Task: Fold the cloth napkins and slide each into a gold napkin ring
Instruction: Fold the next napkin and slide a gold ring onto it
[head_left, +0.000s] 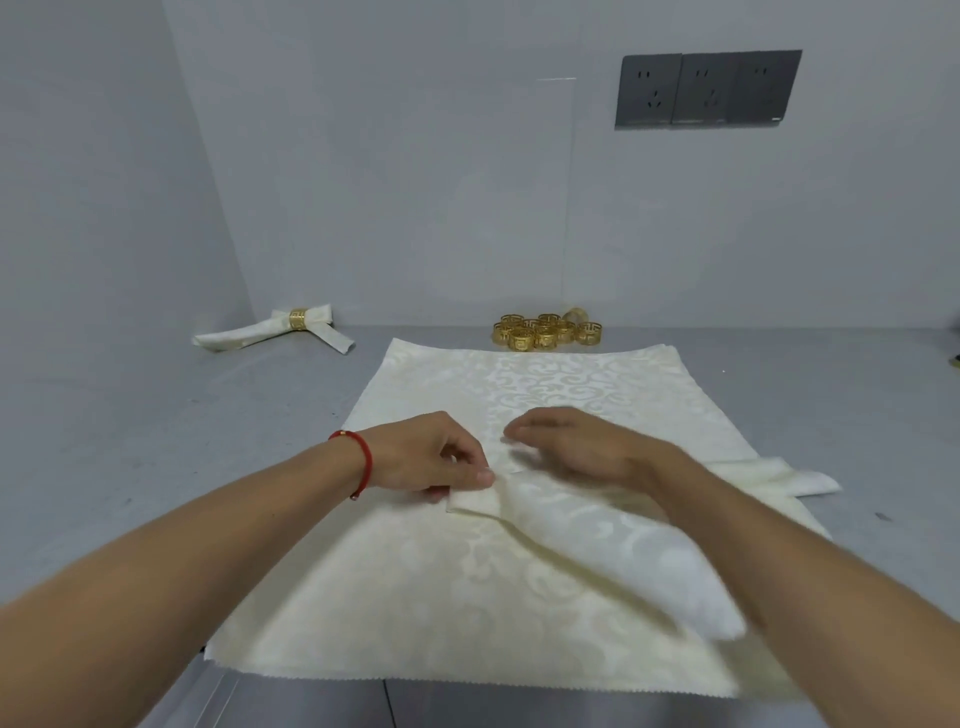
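Cream damask napkin part-folded atop flat napkin stack. Soft, light, limp; best taken at folded corner. Left hand pinching that corner; right hand spread flat, pressing. Gold napkin rings beyond stack; finished ringed napkin far left.

Both forearms are seen bare, with no sleeves in view. A thin red cord bracelet with a small metal bead is worn at the left wrist.
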